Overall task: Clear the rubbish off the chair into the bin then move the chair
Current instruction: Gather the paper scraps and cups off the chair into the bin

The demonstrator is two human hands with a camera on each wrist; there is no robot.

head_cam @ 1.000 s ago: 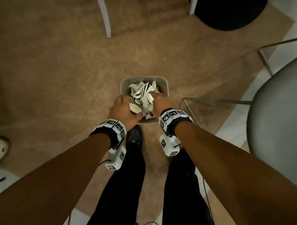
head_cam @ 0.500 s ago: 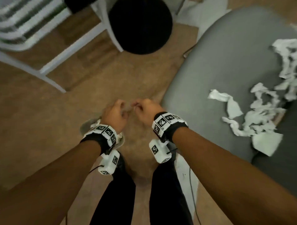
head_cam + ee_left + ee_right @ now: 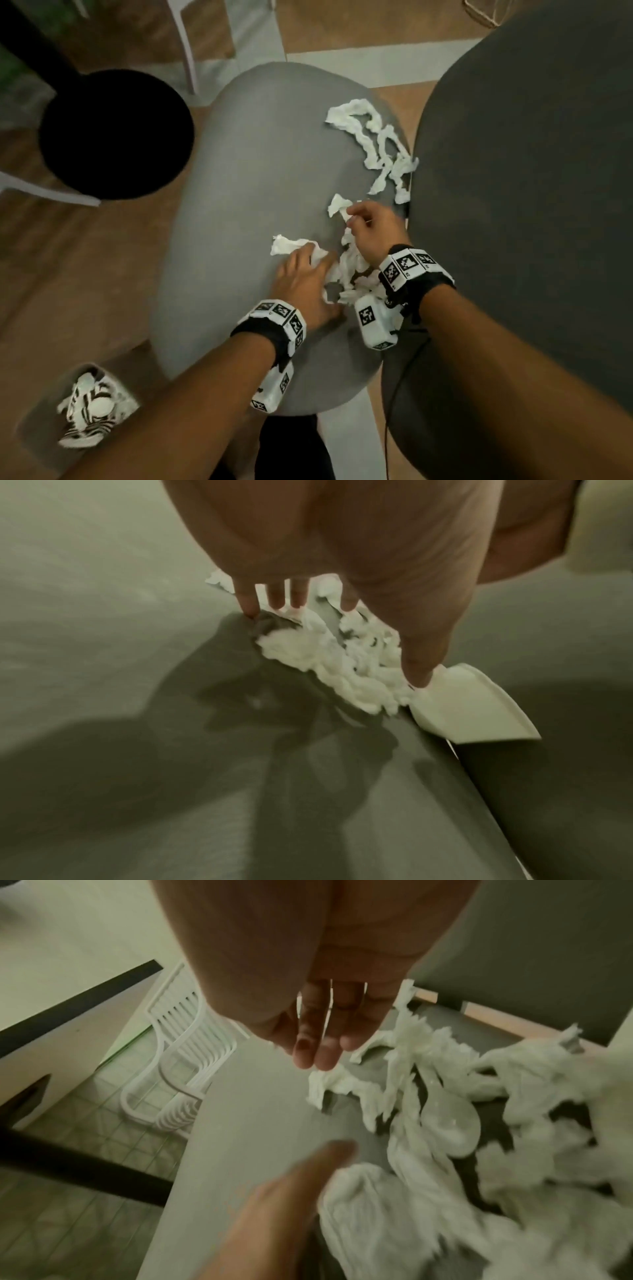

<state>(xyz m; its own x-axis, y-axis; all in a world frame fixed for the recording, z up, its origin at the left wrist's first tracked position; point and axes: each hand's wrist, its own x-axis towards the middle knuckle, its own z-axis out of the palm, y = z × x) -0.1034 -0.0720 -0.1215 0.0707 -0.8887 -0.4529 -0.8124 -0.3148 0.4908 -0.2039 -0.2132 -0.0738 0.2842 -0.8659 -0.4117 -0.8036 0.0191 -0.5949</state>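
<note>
White torn tissue scraps (image 3: 371,144) lie strewn over the grey chair seat (image 3: 239,205). My left hand (image 3: 305,274) lies flat with straight fingers (image 3: 246,604) pressing on a heap of scraps (image 3: 329,658) near the seat's right edge. My right hand (image 3: 368,226) hovers just beyond it with curled fingers (image 3: 318,1047), pinching a small scrap (image 3: 337,205) at their tips. More scraps (image 3: 445,1123) lie under and right of that hand. The bin (image 3: 41,411), holding white and striped rubbish (image 3: 89,407), stands on the floor at lower left.
A darker grey chair back (image 3: 531,205) rises right of the seat. A round black stool (image 3: 113,133) and a white slatted chair (image 3: 181,1069) stand to the left on the floor. My legs are below the seat's near edge.
Both hands left the bin, crossed over the floor and came down on the chair seat. The left now presses on the scraps and the right has curled onto one.
</note>
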